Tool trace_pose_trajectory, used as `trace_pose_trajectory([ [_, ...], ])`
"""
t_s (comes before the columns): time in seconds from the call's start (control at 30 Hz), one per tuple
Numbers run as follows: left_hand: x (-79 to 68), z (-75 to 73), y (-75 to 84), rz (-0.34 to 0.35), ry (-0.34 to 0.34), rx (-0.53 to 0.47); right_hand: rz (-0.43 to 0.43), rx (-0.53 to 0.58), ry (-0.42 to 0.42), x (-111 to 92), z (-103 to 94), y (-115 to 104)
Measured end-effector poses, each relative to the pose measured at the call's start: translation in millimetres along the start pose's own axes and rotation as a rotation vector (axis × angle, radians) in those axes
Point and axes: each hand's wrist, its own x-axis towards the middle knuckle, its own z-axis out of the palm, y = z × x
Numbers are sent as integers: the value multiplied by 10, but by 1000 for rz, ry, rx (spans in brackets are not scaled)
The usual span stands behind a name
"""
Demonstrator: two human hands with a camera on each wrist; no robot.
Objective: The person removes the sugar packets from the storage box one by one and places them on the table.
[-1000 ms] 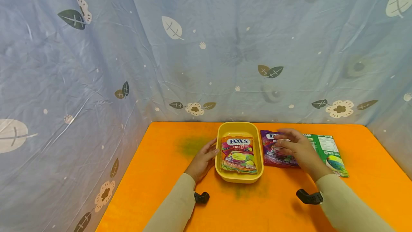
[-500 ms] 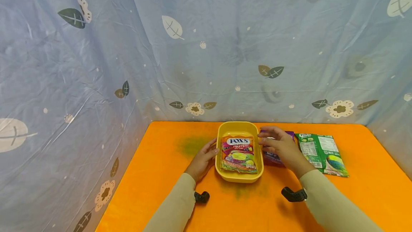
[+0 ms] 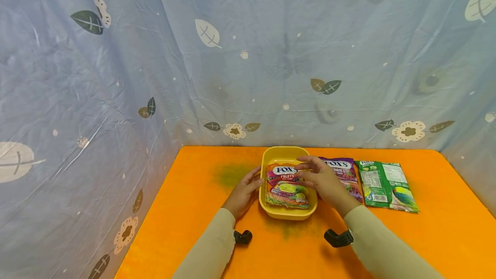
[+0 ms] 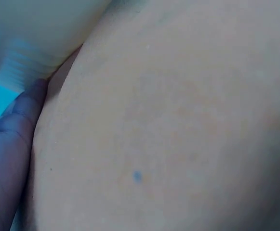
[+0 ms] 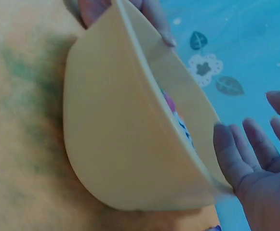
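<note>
A yellow plastic tub point(image 3: 288, 216) stands upright on the table. Inside it lies an orange-red Fox's Fruits candy bag point(image 3: 285, 184), its front up. My left hand point(image 3: 244, 193) rests against the tub's left wall, fingertips at the rim; in the left wrist view only part of its fingers point(image 4: 14, 125) shows beside the wall. Over the tub's right rim hovers my right hand point(image 3: 321, 181), fingers spread and slightly bent, nothing held. In the right wrist view these fingers point(image 5: 229, 149) are near the tub's rim point(image 5: 171, 122).
Right of the tub, partly behind my right hand, lies a purple Fox's Berries bag point(image 3: 345, 171). A green Fox's bag point(image 3: 387, 184) lies beyond it. The orange table point(image 3: 193, 227) meets a pale blue patterned curtain point(image 3: 271, 76) at the back.
My right hand has moved left from above the purple bag to the tub's right side, uncovering the purple and green bags. The left hand, tub and bags have stayed put.
</note>
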Motion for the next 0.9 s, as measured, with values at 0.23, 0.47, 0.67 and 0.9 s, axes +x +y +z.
trace_pose_trajectory([
  [0.23,14,-4,0,1,-5,10,60,-189,77,25,182,-17],
  [0.47,10,-4,-6,-1,-1,27,112,-370,127,70,322,-11],
  [0.67,1,5,-5,-4,2,14,118,-417,148,103,449,64],
  [0.9,1,-5,-8,2,-12,4,123,-457,231,151,525,148],
])
